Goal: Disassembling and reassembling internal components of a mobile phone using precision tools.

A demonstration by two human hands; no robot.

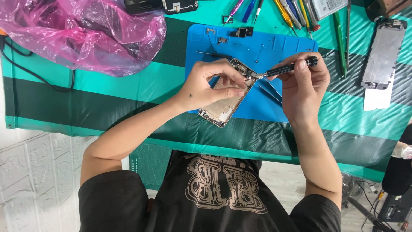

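Opened phone chassis (225, 107) — gold-toned inner frame, tilted diagonally, half on blue mat w/ lower end on green cover. Black-handled screwdriver (288, 68) — near-horizontal, tip on chassis top edge.

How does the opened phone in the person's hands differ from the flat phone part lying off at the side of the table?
The opened phone is gripped by the left hand over the blue mat and shows gold-toned insides. The silver phone part lies untouched on the green table cover, plain grey metal. Both are long, flat rectangles.
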